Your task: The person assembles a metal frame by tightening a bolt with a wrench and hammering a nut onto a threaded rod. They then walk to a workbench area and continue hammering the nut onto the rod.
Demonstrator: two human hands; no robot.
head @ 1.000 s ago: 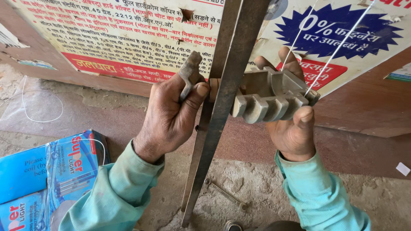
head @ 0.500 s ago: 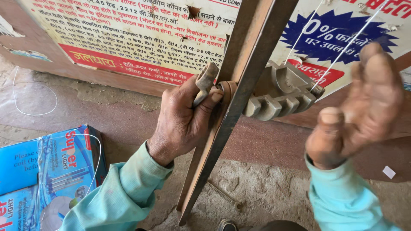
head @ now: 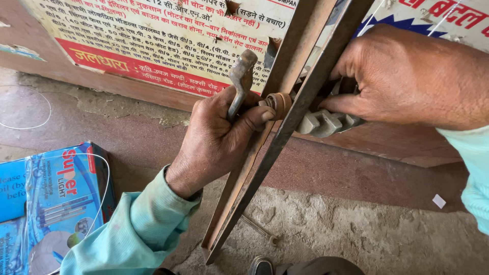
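Observation:
A rusty angle-iron bar [head: 265,168] runs slantwise from the upper right down to the ground. My left hand [head: 219,140] is closed around a worn metal wrench [head: 239,79], whose end sits by a rusty nut and washers [head: 277,102] on the bar's left face. On the bar's right side, my right hand [head: 407,76] grips a grey ribbed metal fitting [head: 326,122] fixed there. The hand covers most of the fitting.
A printed poster board [head: 168,46] leans behind the bar. Blue cardboard boxes [head: 56,198] lie at the lower left. A loose bolt [head: 260,230] rests on the rough concrete below the bar. The toe of a shoe [head: 262,266] shows at the bottom edge.
My right hand held the fitting, came off it with fingers spread, and is now back on it from above. The left hand has stayed on the wrench. The camera has moved closer.

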